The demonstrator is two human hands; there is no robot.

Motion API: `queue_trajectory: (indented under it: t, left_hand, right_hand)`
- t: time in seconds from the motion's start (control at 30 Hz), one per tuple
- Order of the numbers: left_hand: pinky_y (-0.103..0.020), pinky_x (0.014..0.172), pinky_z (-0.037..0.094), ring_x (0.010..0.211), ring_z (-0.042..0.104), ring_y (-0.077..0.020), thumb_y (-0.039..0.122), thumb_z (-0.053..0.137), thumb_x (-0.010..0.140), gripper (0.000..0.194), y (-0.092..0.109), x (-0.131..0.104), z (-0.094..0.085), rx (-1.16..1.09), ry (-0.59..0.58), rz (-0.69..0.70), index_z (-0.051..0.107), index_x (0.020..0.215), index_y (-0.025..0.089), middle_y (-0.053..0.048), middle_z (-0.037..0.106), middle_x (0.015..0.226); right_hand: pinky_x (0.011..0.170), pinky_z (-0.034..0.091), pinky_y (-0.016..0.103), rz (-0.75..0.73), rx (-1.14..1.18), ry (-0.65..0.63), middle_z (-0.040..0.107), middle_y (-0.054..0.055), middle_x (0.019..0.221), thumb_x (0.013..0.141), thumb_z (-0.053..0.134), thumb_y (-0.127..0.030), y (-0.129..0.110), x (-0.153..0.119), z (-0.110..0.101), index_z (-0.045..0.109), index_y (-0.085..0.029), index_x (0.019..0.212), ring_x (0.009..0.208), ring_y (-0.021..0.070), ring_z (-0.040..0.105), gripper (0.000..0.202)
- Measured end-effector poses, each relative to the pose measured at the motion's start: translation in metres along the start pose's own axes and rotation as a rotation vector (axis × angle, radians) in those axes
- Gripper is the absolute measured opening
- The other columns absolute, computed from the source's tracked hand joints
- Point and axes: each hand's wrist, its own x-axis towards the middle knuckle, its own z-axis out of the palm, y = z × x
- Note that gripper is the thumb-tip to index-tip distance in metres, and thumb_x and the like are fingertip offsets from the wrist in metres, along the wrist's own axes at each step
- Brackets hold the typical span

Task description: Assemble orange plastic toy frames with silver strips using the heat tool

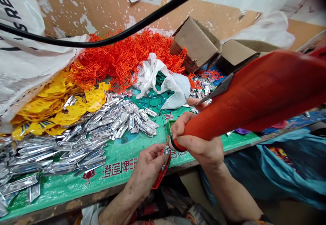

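The nearer left hand (pixel 149 164) pinches a slim red frame (pixel 163 174) at its 3 o'clock, long axis running 1 to 7, as the right hand (pixel 203 147) grips a red tool (pixel 244 92) slanting toward 2 o'clock.

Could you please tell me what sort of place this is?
Probably a small workshop: loose silver metal pieces lie heaped on a green-covered table, many orange parts are piled farther back, and the right hand grips a red tool.
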Motion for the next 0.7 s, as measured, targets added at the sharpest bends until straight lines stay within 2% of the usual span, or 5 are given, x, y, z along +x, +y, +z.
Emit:
queue_trajectory:
  t: [0.13,0.23,0.3,0.47,0.7]
  left_hand:
    - [-0.019,0.054,0.038,0.061,0.052,-0.0102,0.031,0.079,0.066,0.027,0.002,0.001,-0.006,0.012,-0.036,-0.015,0.072,0.087,0.015,-0.001,0.065,0.072]
    - [-0.016,0.041,0.025,0.045,0.038,-0.0041,0.035,0.079,0.069,0.032,0.002,0.003,-0.016,0.028,-0.048,-0.036,0.071,0.093,0.014,0.004,0.058,0.062]
    - [-0.016,0.037,0.022,0.039,0.034,-0.0021,0.038,0.077,0.072,0.034,0.002,0.005,-0.023,0.044,-0.051,-0.025,0.070,0.095,0.014,0.006,0.055,0.059]
    - [-0.016,0.043,0.041,0.041,0.049,-0.0035,0.037,0.075,0.076,0.026,0.007,0.002,-0.028,0.057,-0.038,0.015,0.065,0.086,0.014,0.004,0.060,0.067]
    - [-0.021,0.044,0.051,0.044,0.054,-0.0058,0.033,0.072,0.078,0.022,0.009,-0.001,-0.026,0.019,-0.036,-0.005,0.059,0.085,0.017,0.005,0.059,0.076]
  right_hand:
    - [0.064,0.051,0.035,-0.029,0.030,-0.012,0.059,-0.005,0.068,0.060,0.072,-0.012,-0.007,0.002,-0.003,0.065,-0.022,0.077,0.058,0.0133,0.056,0.021]
    - [0.064,0.052,0.035,-0.143,-0.017,0.144,0.059,-0.004,0.066,0.060,0.071,-0.013,-0.008,0.013,-0.013,0.065,-0.021,0.068,0.059,0.0135,0.057,0.013]
    - [0.061,0.052,0.033,-0.225,-0.081,0.265,0.061,-0.003,0.066,0.060,0.071,-0.012,-0.003,0.023,-0.025,0.066,-0.020,0.065,0.059,0.0138,0.058,0.011]
    - [0.052,0.048,0.029,-0.208,-0.158,0.311,0.061,-0.002,0.063,0.062,0.074,-0.016,0.023,0.037,-0.051,0.066,-0.018,0.065,0.053,0.0125,0.054,0.009]
    - [0.054,0.045,0.030,-0.228,-0.154,0.311,0.062,-0.003,0.061,0.060,0.076,-0.016,0.038,0.039,-0.055,0.066,-0.019,0.064,0.053,0.0127,0.054,0.012]
